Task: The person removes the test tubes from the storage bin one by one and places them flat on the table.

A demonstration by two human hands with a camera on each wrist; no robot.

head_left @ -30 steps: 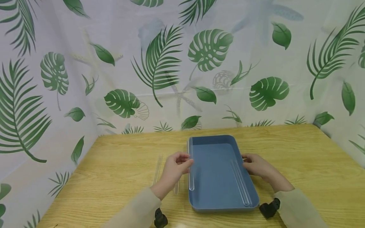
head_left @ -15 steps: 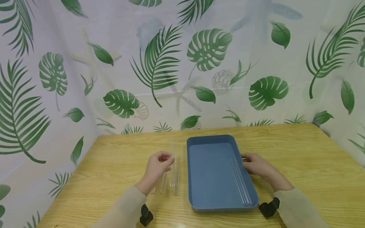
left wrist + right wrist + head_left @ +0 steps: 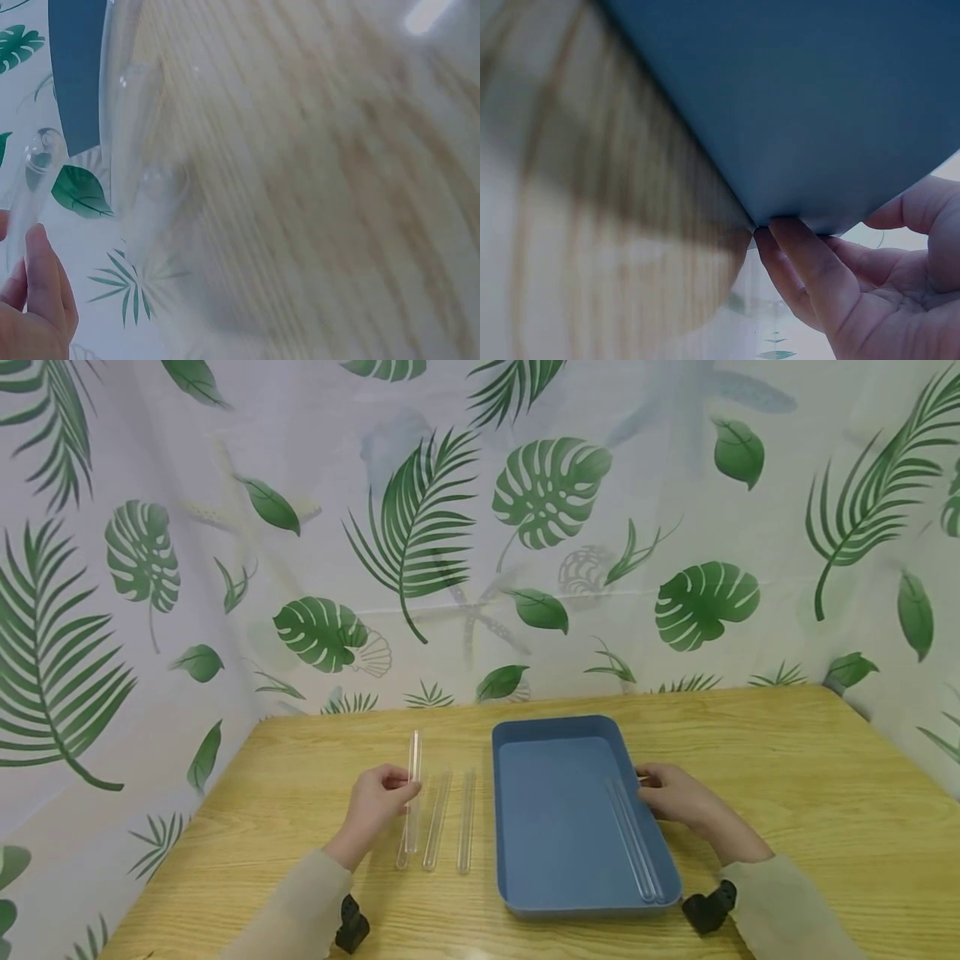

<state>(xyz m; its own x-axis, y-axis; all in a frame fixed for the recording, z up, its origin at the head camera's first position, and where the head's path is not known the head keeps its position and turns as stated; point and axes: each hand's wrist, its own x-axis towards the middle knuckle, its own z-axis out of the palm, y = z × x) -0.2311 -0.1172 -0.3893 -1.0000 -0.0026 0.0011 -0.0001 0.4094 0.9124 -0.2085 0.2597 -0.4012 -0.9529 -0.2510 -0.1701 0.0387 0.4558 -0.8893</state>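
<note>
My left hand [image 3: 373, 806] pinches a clear test tube [image 3: 414, 752] between thumb and fingers, above the table left of the tray. Below and beside it, three more clear tubes lie on the wood: one partly behind the held tube, a middle tube [image 3: 437, 822], and a right-hand tube [image 3: 467, 822]. The rounded end of the held test tube [image 3: 45, 150] shows in the left wrist view. My right hand [image 3: 678, 795] grips the right side of the blue tray [image 3: 555, 827], with its fingers [image 3: 810, 262] against the outer wall. Two clear tubes [image 3: 633, 843] lie together inside the tray along its right side.
The wooden table [image 3: 810, 793] extends to both sides of the tray. A white cloth with green leaves [image 3: 555, 493] hangs along the back and sides. A black wrist camera [image 3: 351, 927] sits at my left cuff, and another camera [image 3: 708, 907] at the right.
My left hand has carried the test tube leftward, from over the tray's left rim to above the tubes on the table. My right hand and the tray have stayed put.
</note>
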